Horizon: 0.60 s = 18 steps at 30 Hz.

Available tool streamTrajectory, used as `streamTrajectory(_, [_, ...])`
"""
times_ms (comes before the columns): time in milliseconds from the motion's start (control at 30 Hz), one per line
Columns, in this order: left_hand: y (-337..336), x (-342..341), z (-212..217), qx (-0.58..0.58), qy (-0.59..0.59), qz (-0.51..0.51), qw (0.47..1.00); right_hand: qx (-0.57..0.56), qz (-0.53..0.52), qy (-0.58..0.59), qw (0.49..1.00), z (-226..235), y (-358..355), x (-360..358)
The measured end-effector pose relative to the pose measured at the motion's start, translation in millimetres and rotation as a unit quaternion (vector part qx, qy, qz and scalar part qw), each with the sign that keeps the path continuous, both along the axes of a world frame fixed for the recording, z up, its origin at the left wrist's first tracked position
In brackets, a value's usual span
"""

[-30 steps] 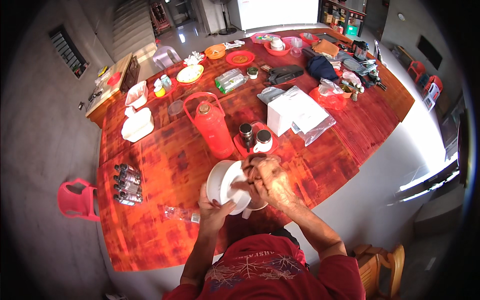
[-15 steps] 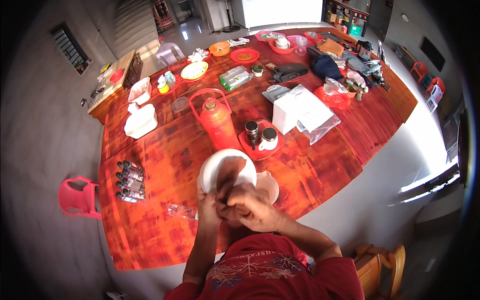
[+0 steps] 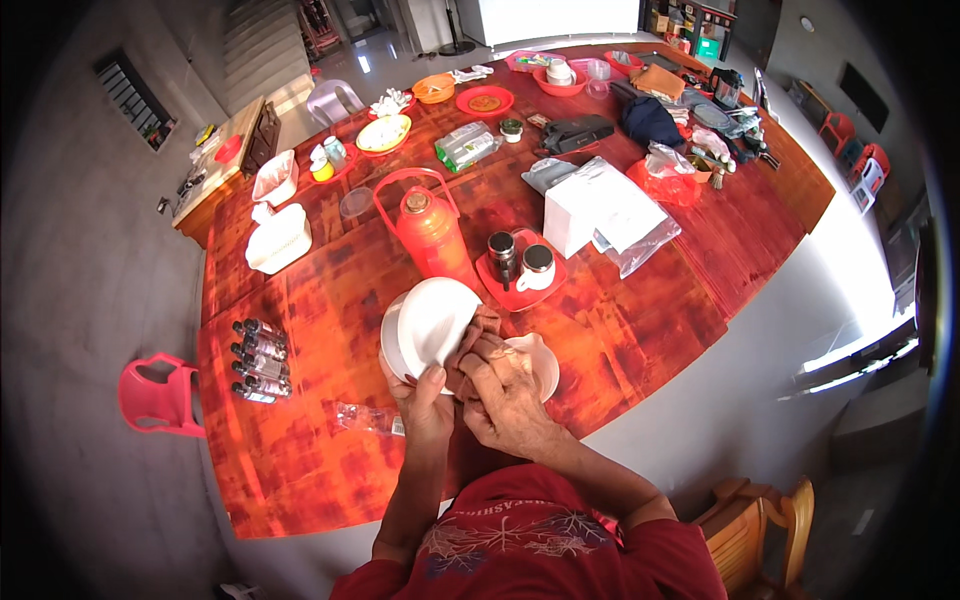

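Note:
My left hand (image 3: 425, 405) is closed on the lower edge of a white round dish (image 3: 432, 315), its thumb on the near rim. The dish is tilted over the table's near side. Behind its left edge a second white curve shows; I cannot tell whether it is another dish. A brown cloth (image 3: 478, 335) is bunched in my right hand (image 3: 508, 395) and presses against the dish's right rim. Just right of that hand stands a pale, translucent bowl (image 3: 545, 370) with a spout-like lip, partly hidden by the fingers.
Ahead stand a red thermos flask (image 3: 432, 235) and a red tray (image 3: 550, 290) with two lidded mugs. A white box (image 3: 600, 210) is right of them. Several small bottles (image 3: 262, 360) lie left, near a clear plastic wrapper (image 3: 365, 418). A wooden chair (image 3: 750, 530) stands behind right.
The dish has tilted and shifted a little up and left. My right hand has moved right with the cloth, from across the dish's face to its right rim.

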<state>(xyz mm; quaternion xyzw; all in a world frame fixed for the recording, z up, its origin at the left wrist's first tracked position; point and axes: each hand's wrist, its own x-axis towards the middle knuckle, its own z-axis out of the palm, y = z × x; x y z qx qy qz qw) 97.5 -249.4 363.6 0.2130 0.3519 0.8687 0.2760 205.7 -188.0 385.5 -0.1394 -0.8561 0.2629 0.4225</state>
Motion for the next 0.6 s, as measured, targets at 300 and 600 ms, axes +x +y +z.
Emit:
streamTrajectory(300, [-7,-9,-17,-0.102,-0.055,-0.039,0.993,-0.120,0.190,0.127,0.966,12,-6,15])
streamTrajectory(600, [-11,4,-9,-0.043,0.031,-0.094,0.994,0.060,-0.027,-0.071,0.995,-12,62,-8])
